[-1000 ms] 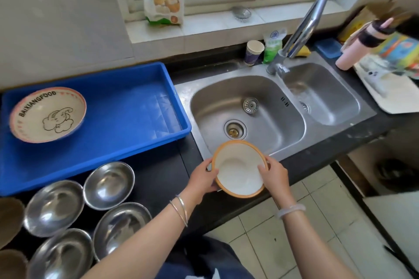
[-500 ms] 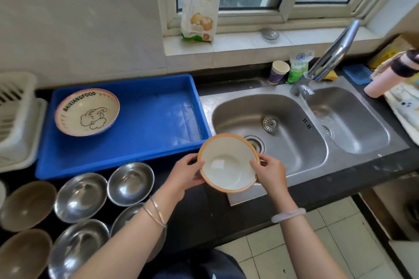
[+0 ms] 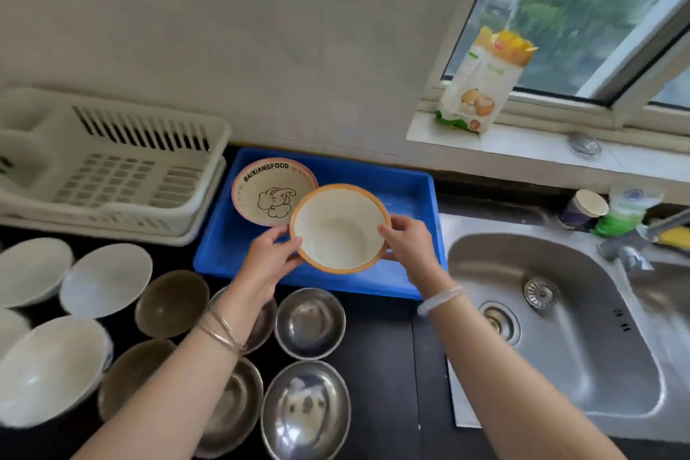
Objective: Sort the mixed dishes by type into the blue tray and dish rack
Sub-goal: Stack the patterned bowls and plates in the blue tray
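The blue tray (image 3: 403, 190) sits by the white rack (image 3: 112, 168) (still bare). An elephant bowl (image 3: 269, 190) lies in the tray. Both hands, left (image 3: 270, 254) and right (image 3: 409, 245), hold the orange-rimmed bowl (image 3: 339, 228) by its sides, flat, over the tray, just right of the elephant bowl. It needs only to go straight down.

Over the blue tray (image 3: 407, 190) sits a white bowl (image 3: 338, 231) with an orange rim; beside it, a cream plate (image 3: 261, 187) with pink edging, black lettering and an elephant outline.
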Demonstrator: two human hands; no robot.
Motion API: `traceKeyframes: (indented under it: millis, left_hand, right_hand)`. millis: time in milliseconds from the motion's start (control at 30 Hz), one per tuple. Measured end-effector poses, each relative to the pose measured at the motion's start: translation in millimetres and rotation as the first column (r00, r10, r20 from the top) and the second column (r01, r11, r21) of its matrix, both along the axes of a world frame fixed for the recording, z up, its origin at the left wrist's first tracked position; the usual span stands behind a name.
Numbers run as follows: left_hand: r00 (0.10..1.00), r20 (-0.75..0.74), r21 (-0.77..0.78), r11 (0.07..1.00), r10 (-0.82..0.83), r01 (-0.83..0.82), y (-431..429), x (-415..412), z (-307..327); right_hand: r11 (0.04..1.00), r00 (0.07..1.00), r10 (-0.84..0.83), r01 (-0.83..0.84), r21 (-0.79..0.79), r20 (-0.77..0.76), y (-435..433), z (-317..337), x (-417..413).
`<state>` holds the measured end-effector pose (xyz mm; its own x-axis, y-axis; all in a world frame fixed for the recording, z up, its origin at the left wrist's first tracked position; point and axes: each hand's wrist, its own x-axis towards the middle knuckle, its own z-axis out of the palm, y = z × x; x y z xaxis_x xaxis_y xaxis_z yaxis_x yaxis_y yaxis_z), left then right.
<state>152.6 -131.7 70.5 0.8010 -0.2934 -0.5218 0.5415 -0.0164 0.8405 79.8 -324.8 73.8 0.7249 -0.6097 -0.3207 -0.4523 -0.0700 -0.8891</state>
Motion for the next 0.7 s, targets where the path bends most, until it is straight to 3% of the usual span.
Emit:
traceKeyframes:
  millis: [300,700]
  left_hand:
    - [0.976,0.061,0.036,0.976,0.211,-0.213,18.8,94.2,-19.3]
    - [0.968,0.196,0.343,0.914,0.159,-0.219,16.8,144.4,-70.0]
  right_hand:
    - [0.993,0.999,0.032,-0.036,-0.112,-0.035,26.1,-12.0,125.7]
    - [0.96,0.985,0.078,-0.116,-0.255,-0.155,39.1,-52.8,190.9]
